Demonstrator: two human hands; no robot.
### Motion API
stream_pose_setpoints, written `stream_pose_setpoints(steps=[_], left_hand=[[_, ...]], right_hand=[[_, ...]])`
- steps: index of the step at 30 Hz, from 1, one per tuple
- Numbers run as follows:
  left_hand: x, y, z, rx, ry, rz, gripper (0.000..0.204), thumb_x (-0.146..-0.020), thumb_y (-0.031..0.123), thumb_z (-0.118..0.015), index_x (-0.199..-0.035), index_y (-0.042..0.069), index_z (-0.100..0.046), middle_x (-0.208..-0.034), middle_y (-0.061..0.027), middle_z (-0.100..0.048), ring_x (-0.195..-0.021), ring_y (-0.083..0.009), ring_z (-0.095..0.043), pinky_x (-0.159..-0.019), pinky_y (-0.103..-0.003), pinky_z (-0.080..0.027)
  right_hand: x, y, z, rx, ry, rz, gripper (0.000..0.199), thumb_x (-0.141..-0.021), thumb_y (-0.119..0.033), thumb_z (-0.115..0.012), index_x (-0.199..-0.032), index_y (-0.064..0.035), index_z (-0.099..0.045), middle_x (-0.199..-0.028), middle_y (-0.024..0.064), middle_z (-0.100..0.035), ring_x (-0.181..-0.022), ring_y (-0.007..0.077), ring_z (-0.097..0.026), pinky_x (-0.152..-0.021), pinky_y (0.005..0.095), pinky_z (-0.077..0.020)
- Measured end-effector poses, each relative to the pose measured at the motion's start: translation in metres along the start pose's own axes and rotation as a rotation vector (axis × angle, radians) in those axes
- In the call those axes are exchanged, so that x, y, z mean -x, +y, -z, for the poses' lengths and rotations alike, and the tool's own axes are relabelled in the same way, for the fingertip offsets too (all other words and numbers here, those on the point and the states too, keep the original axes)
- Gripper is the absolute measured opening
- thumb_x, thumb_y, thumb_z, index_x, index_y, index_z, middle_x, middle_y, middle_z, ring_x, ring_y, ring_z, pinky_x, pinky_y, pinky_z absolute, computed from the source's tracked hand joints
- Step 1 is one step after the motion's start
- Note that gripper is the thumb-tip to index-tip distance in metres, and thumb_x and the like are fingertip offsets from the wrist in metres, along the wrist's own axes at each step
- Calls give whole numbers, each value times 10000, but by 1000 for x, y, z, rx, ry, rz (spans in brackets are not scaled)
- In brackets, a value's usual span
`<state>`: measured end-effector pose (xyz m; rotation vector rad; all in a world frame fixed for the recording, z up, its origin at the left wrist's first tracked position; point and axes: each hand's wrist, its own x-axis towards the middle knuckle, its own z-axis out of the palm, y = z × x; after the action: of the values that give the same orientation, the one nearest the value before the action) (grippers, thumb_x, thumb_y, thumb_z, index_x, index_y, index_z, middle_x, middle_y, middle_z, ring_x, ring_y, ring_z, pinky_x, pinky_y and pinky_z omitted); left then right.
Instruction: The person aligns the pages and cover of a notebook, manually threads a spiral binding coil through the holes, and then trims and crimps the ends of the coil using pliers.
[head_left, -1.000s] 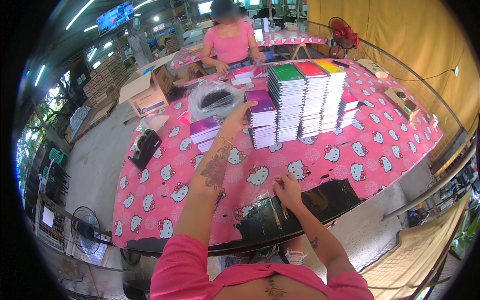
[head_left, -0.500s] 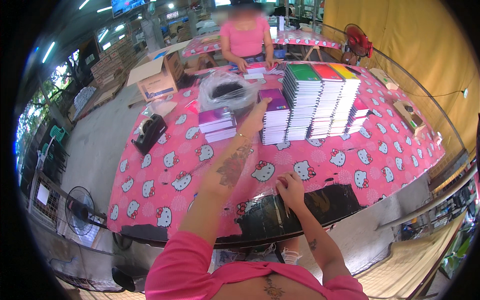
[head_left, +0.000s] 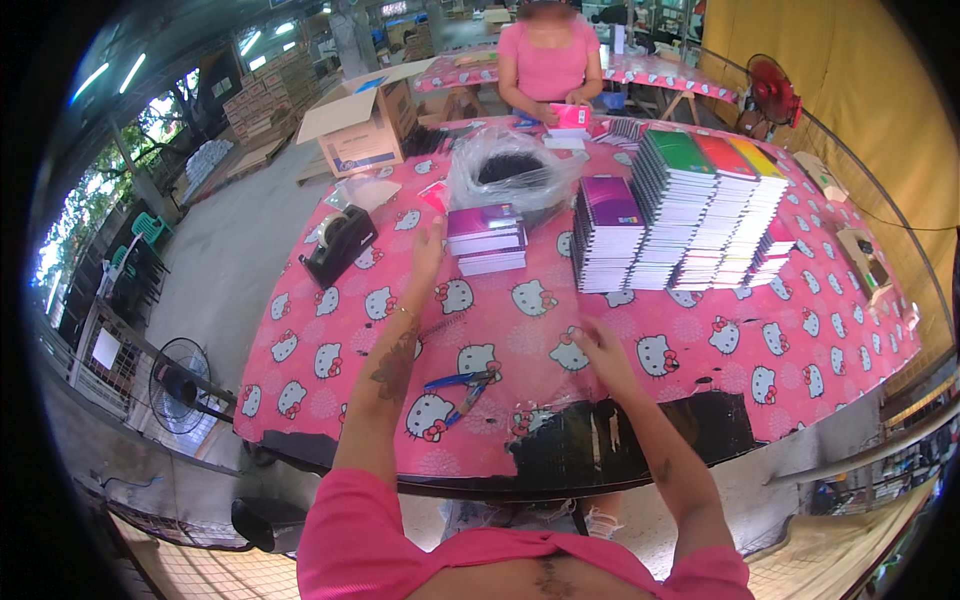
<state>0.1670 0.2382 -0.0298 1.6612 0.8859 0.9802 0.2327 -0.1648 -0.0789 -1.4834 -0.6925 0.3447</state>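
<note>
Left hand: my left hand [head_left: 428,243] is stretched out over the pink tablecloth [head_left: 700,370], fingers loosely open and holding nothing, its tips just beside the short stack of purple notebooks [head_left: 485,238].
Right hand: my right hand [head_left: 598,345] lies low on the cloth near the table's front edge, fingers curled together – whether it pinches anything I cannot tell.
Purple stack: it sits mid-table, just in front of the clear plastic bag [head_left: 512,172] and to the left of the tall notebook stacks [head_left: 690,210].
Risk, short stack: its top books look a little askew, so a careless grab from the side could slide them off.
Risk, tall stacks: they stand close together and high – a bump from my forearm would likely fan them over.
Risk, pliers: the blue-handled pliers [head_left: 458,385] lie loose under my left arm; my elbow could sweep them off the front edge.
Risk, dispenser: the black tape dispenser [head_left: 338,243] is near the left edge, within reach of a stray knock.
Plastic bag: open, crumpled, something dark inside that I cannot make out.
Cardboard box: the cardboard box [head_left: 365,125] has its flaps up; its contents are hidden from me.
Across the table: another person's hands [head_left: 560,112] hold a pink book.
</note>
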Motion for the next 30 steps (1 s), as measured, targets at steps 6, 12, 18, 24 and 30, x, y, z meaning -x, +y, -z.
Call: stream_pose_setpoints(steps=[6,12,18,24,30], left_hand=[[26,9,-51,526,-517,384,712,-922,684,-517,-1255,60,-605,-1104,-80,-671,-1058,-186,-594,-929,-348,-445],[30,43,-57,668,-558,532,573,-928,547,-583,-1287,100,-596,-1230,-103,-666,-1064,-276,-621,-996,-489,-452],[53,44,-69,489,-475,538,373,-921,423,-617,-1116,107,-642,-1047,-75,-702,-923,-258,-635,-890,-449,-488],[135,29,-53,535,-546,520,350,-951,425,-584,-1093,112,-647,-1024,-44,-693,-914,-208,-624,-885,-391,-469],[145,23,-15,694,-546,348,727,-965,554,-557,-1416,-13,-489,-1386,-181,-556,-1248,-297,-532,-1068,-409,-391]], right_hand=[[-134,-19,-48,-203,-87,-293,660,-966,-521,-582,-1413,-47,-483,-1184,51,-582,-1039,162,-526,-875,322,-435],[-198,-29,-90,-638,-161,-341,708,-896,-596,-624,-1371,-80,-530,-1251,69,-592,-1163,190,-531,-1007,373,-405],[-196,8,-79,-302,40,-320,441,-853,-364,-697,-1172,-67,-629,-1065,48,-635,-1033,182,-577,-926,377,-443],[-103,0,-68,-334,160,-385,507,-866,-375,-692,-1257,-105,-516,-969,18,-591,-838,164,-603,-697,344,-519],[-50,-47,-37,-285,-38,-580,833,-906,-598,-618,-1504,-99,-322,-1200,46,-548,-960,156,-528,-834,301,-457]])
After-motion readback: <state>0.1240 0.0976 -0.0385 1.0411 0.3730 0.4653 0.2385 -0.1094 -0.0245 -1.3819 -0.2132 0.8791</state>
